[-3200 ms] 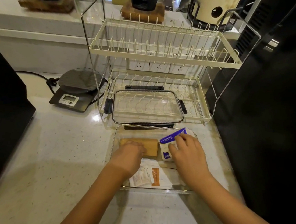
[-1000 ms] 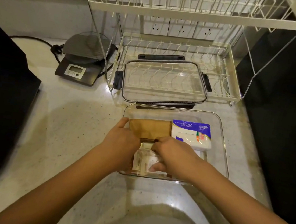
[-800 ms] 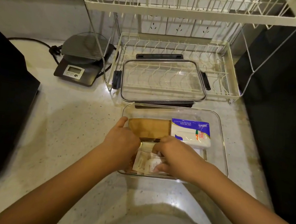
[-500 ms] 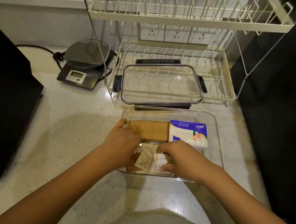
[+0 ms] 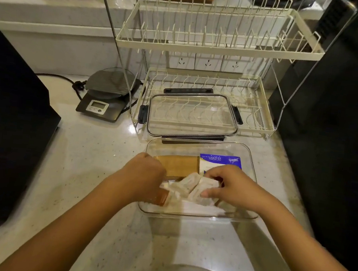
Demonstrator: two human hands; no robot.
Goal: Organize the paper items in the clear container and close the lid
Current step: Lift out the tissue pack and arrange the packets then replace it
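The clear container (image 5: 250, 162) stands open on the counter in front of me. Inside, a brown paper stack (image 5: 179, 165) lies at the back left and a blue-and-white tissue pack (image 5: 219, 159) at the back right. Both hands are inside the container. My left hand (image 5: 145, 176) and my right hand (image 5: 230, 186) together grip a bundle of small white paper packets (image 5: 192, 188), lifted and tilted; an orange packet (image 5: 162, 197) shows below my left hand. The clear lid (image 5: 192, 114) with black clips rests on the dish rack's lower tier, just behind the container.
A cream two-tier dish rack (image 5: 216, 48) stands behind. A digital kitchen scale (image 5: 107, 97) with a cord sits at the back left. Dark appliances flank the counter: one on the left (image 5: 8, 128), one on the right (image 5: 338, 141). Wall sockets (image 5: 208, 62) are behind the rack.
My hands have gathered the flat white packets at the container's front and raised them into a tilted bundle. The view has tilted up a little. Lid and container have not moved.
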